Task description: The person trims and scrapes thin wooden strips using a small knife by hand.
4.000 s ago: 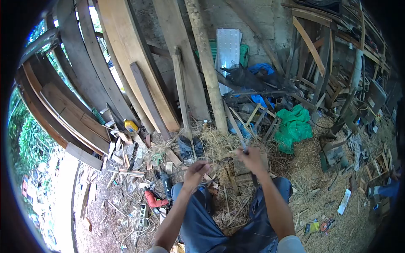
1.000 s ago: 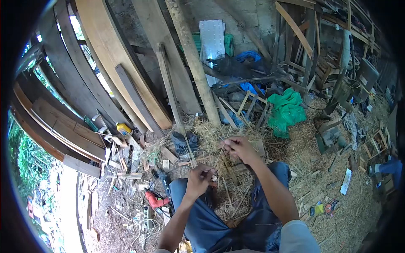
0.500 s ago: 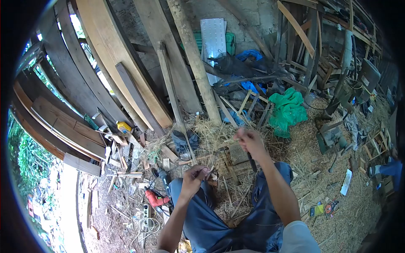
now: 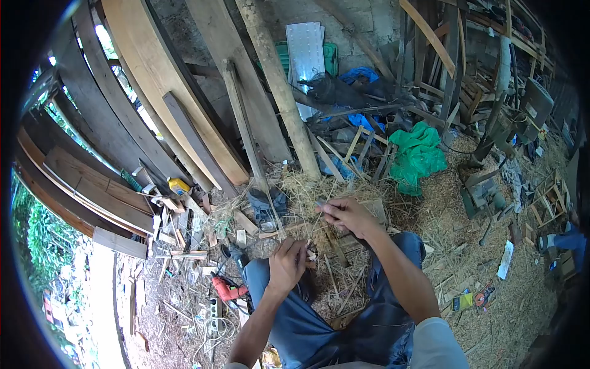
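Observation:
My left hand (image 4: 287,265) is closed in front of my left knee, its fingers curled together; what they grip is hidden. A thin pale strip (image 4: 276,214) runs up from near its fingertips, and I cannot tell whether the hand holds it. My right hand (image 4: 348,216) is raised above the gap between my knees, fingers pinched. A small greyish tip shows at those fingers, too small to name. Below the right hand, a narrow piece of wood (image 4: 337,247) lies on the straw and shavings.
A red power tool (image 4: 228,289) and a grinder-like tool (image 4: 236,257) lie left of my legs, near a coiled cable (image 4: 216,328). Long planks (image 4: 169,80) lean at the back left. A green plastic sheet (image 4: 418,157) and a machine (image 4: 482,194) are on the right.
My right hand has moved left and slightly down, closer to the left hand. My left hand has turned so that its back shows more. The view has shifted a little.

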The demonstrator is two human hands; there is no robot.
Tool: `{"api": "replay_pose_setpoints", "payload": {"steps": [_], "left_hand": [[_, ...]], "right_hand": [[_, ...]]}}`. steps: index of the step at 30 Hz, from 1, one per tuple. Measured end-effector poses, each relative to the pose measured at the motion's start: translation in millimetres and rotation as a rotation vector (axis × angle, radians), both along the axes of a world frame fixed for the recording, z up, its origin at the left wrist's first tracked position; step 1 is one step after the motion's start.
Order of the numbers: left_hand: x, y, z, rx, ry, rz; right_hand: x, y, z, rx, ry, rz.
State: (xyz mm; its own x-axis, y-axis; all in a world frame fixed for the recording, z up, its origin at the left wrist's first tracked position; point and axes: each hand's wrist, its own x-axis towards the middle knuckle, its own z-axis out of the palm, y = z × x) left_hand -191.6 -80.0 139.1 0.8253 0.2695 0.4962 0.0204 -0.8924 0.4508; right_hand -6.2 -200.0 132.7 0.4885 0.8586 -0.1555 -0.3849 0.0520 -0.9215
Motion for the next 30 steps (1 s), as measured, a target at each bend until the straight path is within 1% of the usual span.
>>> {"api": "replay_pose_setpoints", "payload": {"steps": [2,3,5,7,8,10,12,16,18,19,21,23,24,26,27,29,30], "left_hand": [[4,-2,3,0.075,-0.069,-0.027],[3,-3,6,0.073,-0.067,-0.026],[2,-5,12,0.097,-0.019,-0.031],[1,-5,13,0.115,-0.014,-0.040],[0,-5,13,0.131,-0.007,-0.051],[-1,-5,14,0.125,-0.023,-0.056],[-2,-5,16,0.122,-0.044,-0.062],[-7,-7,17,0.094,-0.004,-0.043],[-7,-7,17,0.095,-0.016,-0.035],[-7,-5,14,0.093,-0.024,-0.035],[-17,-4,13,0.089,-0.031,-0.038],[-34,-1,17,0.026,0.103,0.025],[-40,5,16,0.036,0.101,0.033],[-43,16,9,-0.133,0.127,0.129],[-39,22,4,-0.133,0.118,0.135],[-29,27,-6,-0.266,0.039,0.077],[-25,24,-5,-0.276,0.040,0.070]], "right_hand": [[1,1,-2,-0.018,-0.048,-0.009],[2,2,-5,-0.035,-0.095,-0.018],[12,1,-16,-0.014,-0.096,-0.029],[18,-2,-10,0.011,-0.104,-0.041],[19,-5,-6,-0.018,-0.069,-0.051],[19,-8,-3,-0.051,-0.035,-0.062],[20,-8,-2,-0.062,-0.056,-0.050],[22,-7,-2,-0.093,-0.115,-0.089],[20,-2,-4,-0.129,-0.106,-0.117],[28,2,-16,-0.128,-0.112,-0.119],[47,1,-46,-0.229,-0.601,-0.404],[77,-23,-22,-0.093,-0.282,-0.644],[78,-27,-22,-0.082,-0.281,-0.639],[75,-29,-21,-0.010,-0.131,-0.557],[61,-24,-22,-0.067,-0.163,-0.517],[33,-14,-26,0.017,-0.124,-0.315],[17,-5,-24,-0.008,-0.099,-0.267]]}}
